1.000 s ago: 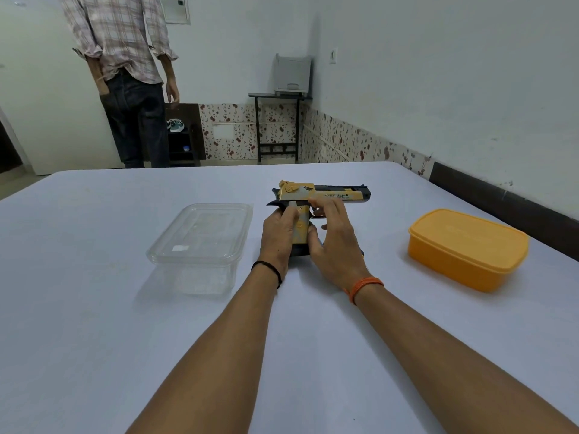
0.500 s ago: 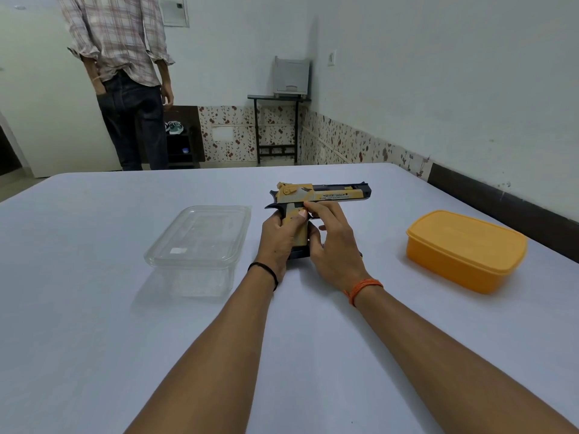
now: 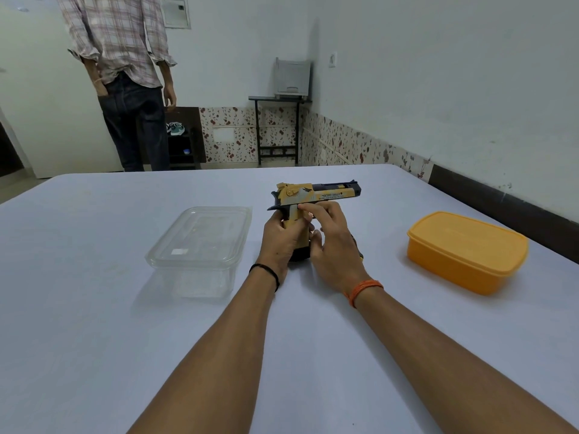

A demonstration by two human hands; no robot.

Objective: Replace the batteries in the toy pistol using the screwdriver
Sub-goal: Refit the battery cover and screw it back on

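Left of centre in the frame sat a clear lidded container [image 3: 200, 245], untouched. At centre, the left hand [image 3: 280, 242] was wrapped round the grip of the toy pistol [image 3: 315, 195], standing it butt-down on the white table [image 3: 94, 339], barrel pointing to the frame's right. Over the last second the right hand [image 3: 332, 245] had slid its fingers up from the lower grip to the top of it, fingertips now pressing just under the slide; probably feeling for a catch or cover, with no screwdriver in view. The pistol looked yellow-and-black, slide printed with small lettering, cover apparently closed. At right lay a closed orange box [image 3: 466, 249].
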